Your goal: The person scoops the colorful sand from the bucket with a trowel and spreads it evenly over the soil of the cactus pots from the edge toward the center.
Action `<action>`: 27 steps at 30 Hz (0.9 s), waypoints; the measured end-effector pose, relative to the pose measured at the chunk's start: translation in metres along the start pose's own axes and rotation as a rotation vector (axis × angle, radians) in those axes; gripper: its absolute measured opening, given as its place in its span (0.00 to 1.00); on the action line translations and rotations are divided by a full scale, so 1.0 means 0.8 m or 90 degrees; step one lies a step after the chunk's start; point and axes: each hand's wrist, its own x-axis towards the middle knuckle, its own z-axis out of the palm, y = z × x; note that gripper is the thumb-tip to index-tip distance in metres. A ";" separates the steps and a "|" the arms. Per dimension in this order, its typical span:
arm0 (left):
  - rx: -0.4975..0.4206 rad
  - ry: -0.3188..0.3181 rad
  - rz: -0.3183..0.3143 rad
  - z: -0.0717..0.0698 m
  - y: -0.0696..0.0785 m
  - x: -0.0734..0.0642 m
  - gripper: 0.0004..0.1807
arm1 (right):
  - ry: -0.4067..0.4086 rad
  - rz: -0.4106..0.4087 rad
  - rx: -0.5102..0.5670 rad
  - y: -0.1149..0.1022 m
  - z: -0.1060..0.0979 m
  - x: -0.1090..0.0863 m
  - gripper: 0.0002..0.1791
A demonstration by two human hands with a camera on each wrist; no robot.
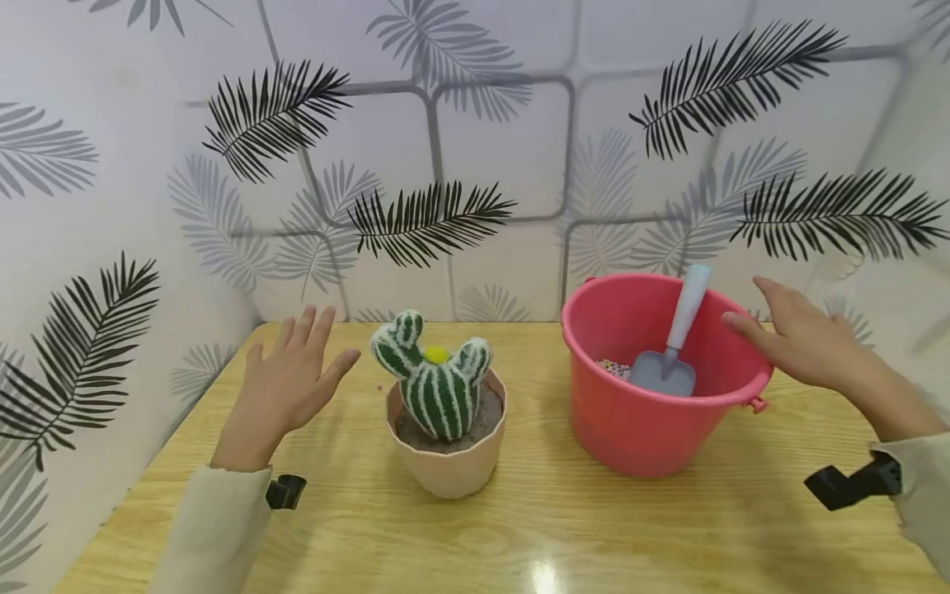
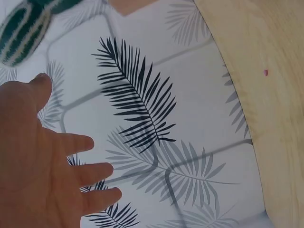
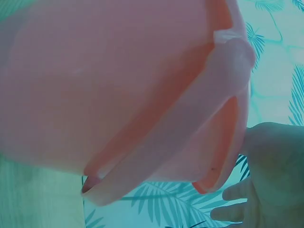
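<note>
My left hand [image 1: 285,384] hovers left of the potted cactus, fingers spread and nothing held. The green-and-white knitted-looking cactus [image 1: 443,400] with a yellow top sits in a beige pot [image 1: 449,470]; part of it shows at the upper left of the left wrist view. On the right, my right hand [image 1: 805,334] has its fingers extended beside the pink bucket [image 1: 646,437], the thumb overlapping the rim in the head view. Inside the bucket leans a small shovel [image 1: 671,355] with a pale handle, its grey blade by small white-and-pink grains [image 1: 614,369].
The wooden table [image 1: 534,528] meets a leaf-patterned backdrop [image 1: 505,148] behind the pot and bucket. A tiny pink bit [image 2: 266,72] lies on the wood near the pot. The bucket's handle [image 3: 166,128] hangs along its outer side.
</note>
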 end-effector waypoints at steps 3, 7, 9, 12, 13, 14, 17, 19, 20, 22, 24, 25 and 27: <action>0.003 0.017 -0.003 0.002 0.000 -0.015 0.44 | 0.000 -0.004 -0.005 0.002 0.001 -0.001 0.48; 0.013 0.048 0.001 0.006 0.003 -0.030 0.42 | 0.010 -0.013 -0.007 0.008 0.004 0.000 0.46; 0.018 0.063 0.008 0.007 0.007 -0.034 0.41 | 0.018 -0.017 -0.006 0.010 0.005 0.001 0.45; 0.028 0.088 0.019 0.007 0.016 -0.039 0.40 | 0.029 -0.020 -0.007 0.011 0.004 0.003 0.44; 0.032 0.098 0.023 0.007 0.019 -0.040 0.40 | 0.034 -0.021 -0.009 0.012 0.004 0.003 0.44; 0.036 0.107 0.027 0.007 0.023 -0.041 0.39 | 0.039 -0.022 -0.009 0.012 0.003 0.004 0.44; 0.051 0.140 0.033 0.008 0.032 -0.046 0.39 | 0.053 -0.022 -0.005 0.012 0.002 0.005 0.42; 0.061 0.159 0.033 0.008 0.038 -0.050 0.38 | 0.057 -0.022 -0.001 0.012 0.001 0.005 0.42; 0.064 0.168 0.032 0.009 0.042 -0.052 0.38 | 0.057 -0.020 0.001 0.012 0.000 0.006 0.42; 0.069 0.180 0.030 0.009 0.049 -0.057 0.38 | 0.057 -0.021 0.001 0.012 0.000 0.007 0.42; 0.069 0.189 0.026 0.008 0.056 -0.062 0.37 | 0.055 -0.022 0.001 0.012 -0.001 0.008 0.42; 0.067 0.191 0.023 0.008 0.060 -0.064 0.37 | 0.055 -0.024 0.001 0.011 -0.002 0.009 0.42; 0.068 0.193 0.018 0.007 0.066 -0.070 0.37 | 0.054 -0.028 0.002 0.010 -0.003 0.011 0.43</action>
